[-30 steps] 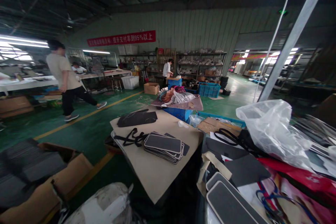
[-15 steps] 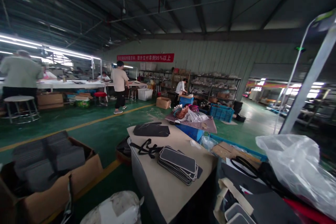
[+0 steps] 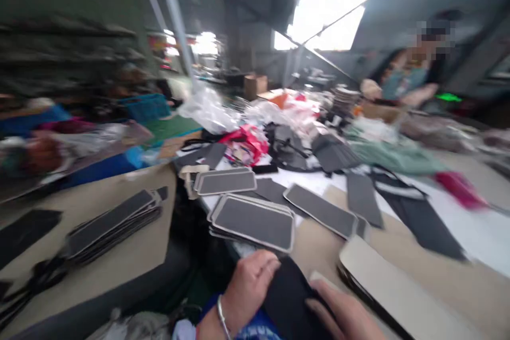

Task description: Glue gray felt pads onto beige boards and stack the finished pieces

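Observation:
At the bottom of the head view, my left hand [image 3: 249, 287], with a silvery bracelet at the wrist, is closed on the left edge of a black flat panel with a rounded top [image 3: 289, 297]. My right hand [image 3: 345, 311] grips the same panel from the right, its fingers blurred. A pale edge shows just behind those fingers; I cannot tell what it belongs to. Ahead lies a stack of grey panels with light borders [image 3: 255, 220]. Another bordered grey panel [image 3: 322, 211] sits to its right. Beside my right hand is a stack of beige panels [image 3: 398, 281].
A side table [image 3: 147, 249] at left bears more bordered panels [image 3: 113, 223] and black straps [image 3: 43, 276]. Cloth, plastic bags [image 3: 209, 109] and a red bundle [image 3: 247, 143] crowd the worktable's far part. Another person [image 3: 414, 74] is across it at right.
The view has swung right and down, from the factory floor to the worktable. Both my hands, out of sight before, now show with the black panel between them.

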A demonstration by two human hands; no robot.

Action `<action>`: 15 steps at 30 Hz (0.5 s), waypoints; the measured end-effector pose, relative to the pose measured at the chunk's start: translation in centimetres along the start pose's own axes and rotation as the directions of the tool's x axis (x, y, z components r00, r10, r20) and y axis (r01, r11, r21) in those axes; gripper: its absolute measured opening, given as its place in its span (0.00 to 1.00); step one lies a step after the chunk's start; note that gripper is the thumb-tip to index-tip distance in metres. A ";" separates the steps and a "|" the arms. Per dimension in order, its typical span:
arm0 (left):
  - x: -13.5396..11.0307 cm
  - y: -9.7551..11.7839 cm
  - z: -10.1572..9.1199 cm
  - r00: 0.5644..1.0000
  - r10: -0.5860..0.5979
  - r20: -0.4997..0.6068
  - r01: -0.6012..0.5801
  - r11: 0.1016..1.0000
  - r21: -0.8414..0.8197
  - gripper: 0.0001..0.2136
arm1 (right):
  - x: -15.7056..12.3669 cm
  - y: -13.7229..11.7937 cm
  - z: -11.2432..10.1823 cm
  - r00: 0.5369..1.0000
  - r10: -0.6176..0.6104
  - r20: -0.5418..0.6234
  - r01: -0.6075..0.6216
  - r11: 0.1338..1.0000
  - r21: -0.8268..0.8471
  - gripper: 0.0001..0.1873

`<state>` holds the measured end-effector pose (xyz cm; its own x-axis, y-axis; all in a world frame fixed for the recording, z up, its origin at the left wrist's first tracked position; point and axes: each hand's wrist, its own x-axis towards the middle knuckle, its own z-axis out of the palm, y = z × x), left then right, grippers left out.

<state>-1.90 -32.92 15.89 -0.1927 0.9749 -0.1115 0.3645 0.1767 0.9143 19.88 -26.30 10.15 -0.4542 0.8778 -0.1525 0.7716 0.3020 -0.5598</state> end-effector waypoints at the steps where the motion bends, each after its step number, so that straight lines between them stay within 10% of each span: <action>1: 0.3 -0.5 0.5 0.999 0.006 -0.037 -0.005 1.000 0.030 0.19 | -2.2 0.3 -0.5 0.998 0.036 0.050 -0.038 0.998 0.048 0.16; 5: 1.0 -2.9 2.7 0.996 -0.029 -0.086 0.035 0.997 0.073 0.18 | -8.5 2.9 -1.9 0.954 0.120 0.274 -0.200 0.938 0.283 0.11; 10: 0.7 -5.2 5.6 0.989 -0.140 0.045 0.135 0.986 0.093 0.18 | -16.3 7.5 0.5 0.907 0.360 0.217 -0.414 0.673 0.613 0.18; 15: 1.4 -6.4 8.2 0.932 -0.248 0.265 0.239 0.969 0.064 0.18 | -18.9 9.5 2.8 0.739 0.663 0.119 -0.516 0.444 0.733 0.24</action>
<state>3.01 -31.61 6.70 -0.0283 0.9007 -0.4335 0.3655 0.4130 0.8342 34.56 -41.02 5.44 0.1225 0.8046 -0.5811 0.2504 -0.5916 -0.7664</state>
